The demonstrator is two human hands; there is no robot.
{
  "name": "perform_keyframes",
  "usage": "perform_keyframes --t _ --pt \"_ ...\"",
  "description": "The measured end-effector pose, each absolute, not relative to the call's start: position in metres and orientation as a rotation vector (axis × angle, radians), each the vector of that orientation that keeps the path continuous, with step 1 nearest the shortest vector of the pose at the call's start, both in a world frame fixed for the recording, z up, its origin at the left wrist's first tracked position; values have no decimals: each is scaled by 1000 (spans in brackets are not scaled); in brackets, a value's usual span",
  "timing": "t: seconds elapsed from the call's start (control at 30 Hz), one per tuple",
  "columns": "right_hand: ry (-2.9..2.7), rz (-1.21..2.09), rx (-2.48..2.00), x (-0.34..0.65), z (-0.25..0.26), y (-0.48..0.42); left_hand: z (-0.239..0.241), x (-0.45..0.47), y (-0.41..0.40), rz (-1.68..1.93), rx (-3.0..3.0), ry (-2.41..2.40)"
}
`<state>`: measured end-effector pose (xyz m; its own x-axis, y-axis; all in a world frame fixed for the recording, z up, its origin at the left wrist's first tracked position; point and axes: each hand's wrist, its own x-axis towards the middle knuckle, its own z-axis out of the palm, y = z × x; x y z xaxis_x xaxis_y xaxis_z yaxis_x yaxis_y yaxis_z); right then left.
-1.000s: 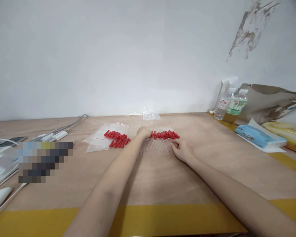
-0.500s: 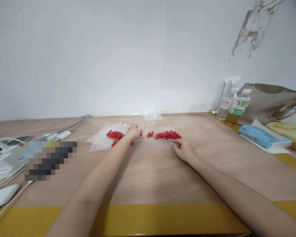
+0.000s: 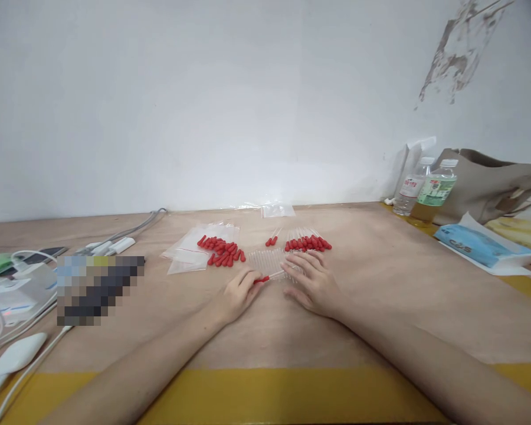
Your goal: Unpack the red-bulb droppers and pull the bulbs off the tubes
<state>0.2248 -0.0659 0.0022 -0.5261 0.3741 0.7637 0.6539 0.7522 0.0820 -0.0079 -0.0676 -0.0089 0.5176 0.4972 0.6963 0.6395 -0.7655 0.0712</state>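
Note:
My left hand [image 3: 241,292] is closed on the red rubber bulb [image 3: 262,280] of a dropper. Its clear glass tube [image 3: 276,275] points right, toward my right hand [image 3: 312,282]. That hand is open over the glass tubes, thumb apart from the fingers; the dropper's tip runs in by its fingertips. Between and behind the hands lies a row of bare clear tubes [image 3: 265,258], partly covered by my right fingers. Loose red bulbs [image 3: 223,251] are heaped on the left. Droppers with red bulbs fitted [image 3: 307,242] lie at the back right, and a small pair [image 3: 271,241] lies apart from them.
Clear zip bags [image 3: 188,257] lie under and beside the bulb heap; another bag [image 3: 278,210] is by the wall. Left are cables, a white charger [image 3: 24,292] and a white mouse-shaped object [image 3: 17,355]. Right stand two bottles [image 3: 437,190], a tissue pack [image 3: 482,243] and a grey bag [image 3: 491,177].
My left hand has come back from beyond the bulb heap toward me, with a red bulb now at its fingertips. My right hand has shifted slightly left and its fingers have spread over the tubes.

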Motion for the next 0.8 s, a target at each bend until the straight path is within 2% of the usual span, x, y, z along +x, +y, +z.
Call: perform_keyframes --t 0.33,0.8 --pt "-2241 -410 -710 216 -8 -59 -6 0 -70 -1110 -2542 -812" --pt "-2311 -287 -484 217 -15 -63 13 12 -78 -782 -2538 -837"
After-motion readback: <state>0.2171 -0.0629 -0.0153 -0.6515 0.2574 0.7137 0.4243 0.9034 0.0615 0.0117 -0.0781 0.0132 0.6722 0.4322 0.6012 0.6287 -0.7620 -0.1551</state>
